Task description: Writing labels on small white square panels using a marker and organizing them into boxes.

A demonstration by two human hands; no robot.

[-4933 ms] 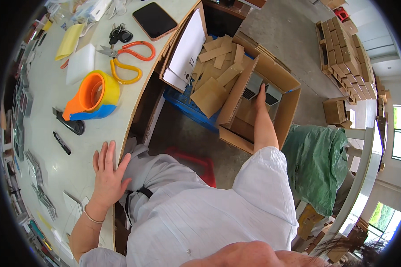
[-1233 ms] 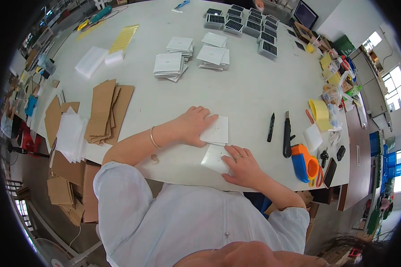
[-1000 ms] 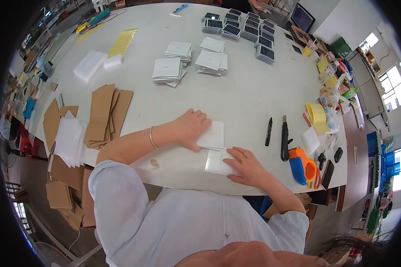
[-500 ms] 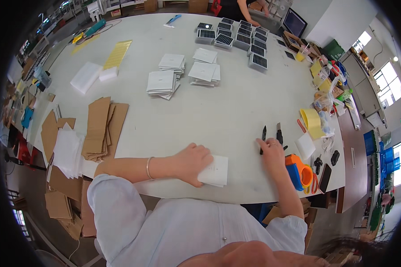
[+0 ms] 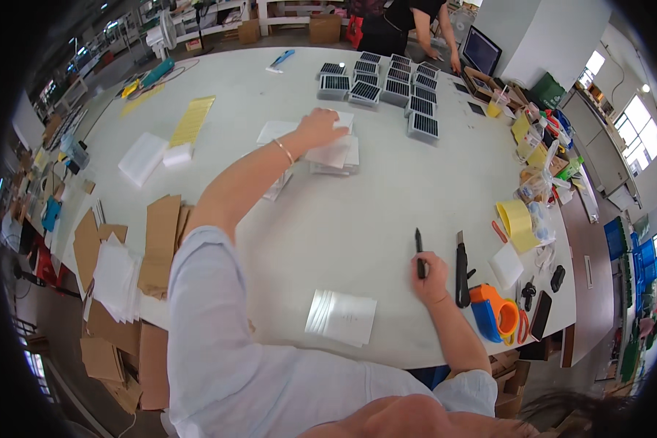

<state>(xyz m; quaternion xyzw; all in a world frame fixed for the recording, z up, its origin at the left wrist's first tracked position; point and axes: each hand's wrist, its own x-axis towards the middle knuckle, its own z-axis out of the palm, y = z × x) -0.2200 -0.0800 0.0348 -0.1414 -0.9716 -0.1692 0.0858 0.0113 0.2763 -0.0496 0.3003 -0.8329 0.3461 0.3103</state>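
Observation:
My left hand [image 5: 320,131] reaches far over the table to the piles of white square booklets, its fingers stretched over one pile [image 5: 334,156]. My forearm covers much of the pile to its left. Whether any booklet is between the fingers cannot be made out. Closed round a black pen [image 5: 420,267], my right hand [image 5: 432,277] rests on the table at the right, the pen's tip pointing away from me. Close to my body lies a slightly fanned bundle of white booklets [image 5: 347,318], touched by neither hand.
Right of my right hand lie a black utility knife [image 5: 462,270], an orange and blue tape dispenser [image 5: 498,314] and a phone [image 5: 541,315]. Solar-panel boxes [image 5: 396,89] stand at the far side, near another person [image 5: 401,29]. Cardboard pieces [image 5: 160,241] and white sheets [image 5: 114,277] are at left.
My left hand has left the near booklets and moved forward to the far piles. My right hand has lifted the pen's position slightly left, now gripping it. The other person has shifted.

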